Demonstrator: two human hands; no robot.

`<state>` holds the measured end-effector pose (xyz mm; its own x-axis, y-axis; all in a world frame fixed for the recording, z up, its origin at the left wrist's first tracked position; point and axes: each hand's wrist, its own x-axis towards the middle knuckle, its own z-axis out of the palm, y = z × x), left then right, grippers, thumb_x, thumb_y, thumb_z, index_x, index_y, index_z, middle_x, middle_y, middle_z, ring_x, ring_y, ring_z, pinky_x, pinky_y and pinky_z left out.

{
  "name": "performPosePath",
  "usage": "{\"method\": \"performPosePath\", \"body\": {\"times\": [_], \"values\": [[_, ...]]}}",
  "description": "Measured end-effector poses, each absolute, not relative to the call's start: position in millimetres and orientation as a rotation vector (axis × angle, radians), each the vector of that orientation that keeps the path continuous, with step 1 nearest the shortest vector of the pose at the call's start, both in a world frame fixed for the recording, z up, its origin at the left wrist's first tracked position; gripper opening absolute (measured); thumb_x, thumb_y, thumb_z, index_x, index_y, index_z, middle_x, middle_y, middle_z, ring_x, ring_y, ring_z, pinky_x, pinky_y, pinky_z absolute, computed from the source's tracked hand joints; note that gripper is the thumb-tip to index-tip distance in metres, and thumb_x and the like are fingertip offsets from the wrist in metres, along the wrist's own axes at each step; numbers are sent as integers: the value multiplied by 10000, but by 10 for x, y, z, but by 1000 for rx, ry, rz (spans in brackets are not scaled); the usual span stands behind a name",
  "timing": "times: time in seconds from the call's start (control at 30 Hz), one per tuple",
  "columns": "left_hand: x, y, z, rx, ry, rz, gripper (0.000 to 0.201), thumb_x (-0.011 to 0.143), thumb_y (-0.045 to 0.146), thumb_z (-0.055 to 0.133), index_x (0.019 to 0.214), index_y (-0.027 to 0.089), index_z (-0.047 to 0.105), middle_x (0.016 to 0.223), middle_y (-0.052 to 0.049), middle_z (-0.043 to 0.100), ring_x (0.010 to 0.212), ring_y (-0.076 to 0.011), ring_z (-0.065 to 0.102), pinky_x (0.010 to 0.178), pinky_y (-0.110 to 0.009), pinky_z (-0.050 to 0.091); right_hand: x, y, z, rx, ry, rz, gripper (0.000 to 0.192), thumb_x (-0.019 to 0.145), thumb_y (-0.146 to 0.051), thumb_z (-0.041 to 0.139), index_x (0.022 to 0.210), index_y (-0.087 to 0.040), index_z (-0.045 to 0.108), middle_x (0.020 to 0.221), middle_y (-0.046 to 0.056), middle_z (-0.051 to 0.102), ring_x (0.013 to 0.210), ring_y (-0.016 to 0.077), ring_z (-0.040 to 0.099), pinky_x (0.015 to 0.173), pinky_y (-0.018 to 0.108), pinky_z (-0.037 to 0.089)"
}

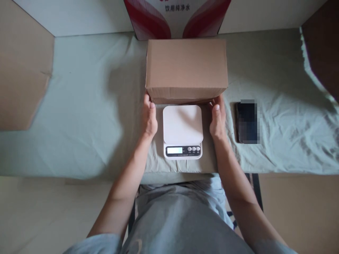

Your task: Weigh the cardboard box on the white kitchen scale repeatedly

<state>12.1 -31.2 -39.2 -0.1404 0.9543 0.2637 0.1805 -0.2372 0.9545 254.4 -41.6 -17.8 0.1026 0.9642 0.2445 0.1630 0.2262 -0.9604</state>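
A closed brown cardboard box [186,68] sits at the middle of the table, just behind a small white kitchen scale [182,131] whose display is lit. My left hand [149,118] grips the box's near left corner, thumb on its front face. My right hand [218,119] grips the near right corner in the same way. The box's near edge seems slightly lifted, casting a shadow over the scale's far edge. The scale's platform is bare.
A pale green cloth [79,116] covers the table. A dark phone [247,121] lies right of the scale. A red-and-white carton [177,17] stands behind the box. Cardboard panels stand at the left [23,67] and the far right [321,46].
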Motion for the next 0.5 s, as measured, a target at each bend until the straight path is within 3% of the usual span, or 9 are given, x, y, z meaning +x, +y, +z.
{"method": "performPosePath", "body": {"times": [0.23, 0.37, 0.5], "values": [[121, -465, 93, 1460, 1209, 1491, 604, 898, 645, 344, 1392, 300, 376, 1484, -26, 379, 1431, -227, 280, 1178, -409, 252, 2592, -477, 116, -1100, -1312, 860, 655, 789, -727, 384, 1355, -397, 410, 1419, -13, 462, 1346, 254, 440, 1114, 472, 385], [169, -819, 387, 1433, 1220, 1567, 537, 901, 600, 378, 1344, 303, 430, 1392, -33, 468, 1378, -252, 362, 1151, -419, 299, 2611, -783, 279, -1072, -1273, 850, 592, 800, -673, 433, 1321, -394, 464, 1402, -14, 482, 1335, 268, 445, 1102, 479, 378], [205, -1207, 378, 1414, 1292, 1543, 476, 893, 583, 383, 1240, 285, 511, 1289, -61, 536, 1282, -264, 464, 1112, -430, 349, 2604, -1171, 272, -1127, -1224, 839, 636, 774, -683, 459, 1327, -370, 476, 1389, 11, 501, 1305, 280, 468, 1084, 488, 382]]}}
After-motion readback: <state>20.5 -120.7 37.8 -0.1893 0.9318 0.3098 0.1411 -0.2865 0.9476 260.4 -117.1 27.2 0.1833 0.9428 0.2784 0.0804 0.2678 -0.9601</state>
